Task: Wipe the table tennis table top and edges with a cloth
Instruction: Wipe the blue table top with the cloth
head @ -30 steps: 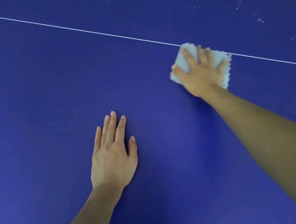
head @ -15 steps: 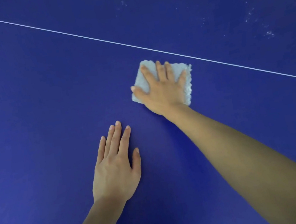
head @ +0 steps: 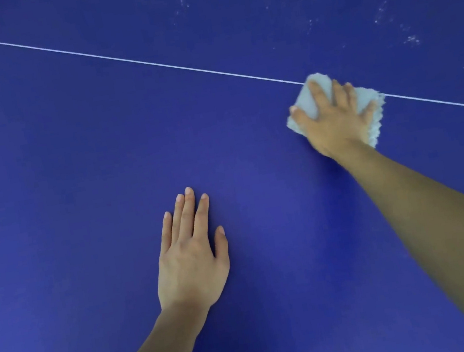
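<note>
— Two hands flat on blue table (head: 77, 199): left hand (head: 190, 260) spread, resting; right hand (head: 333, 118) spread, pressing cloth (head: 307, 101) on white line (head: 147, 63).
— Press flat. Push toward white specks (head: 412, 39).

Deep blue desk (head: 73, 169), thin white line (head: 147, 63) running diagonally across it, pale whitish speckles (head: 412, 39) scattered over the blue beyond the line, light grey-white cloth (head: 305, 101) with a fuzzy white edge

right hand (head: 334, 121) flat on cloth (head: 307, 101) at white line (head: 147, 63) | left hand (head: 190, 260) flat on table (head: 48, 203)
</note>
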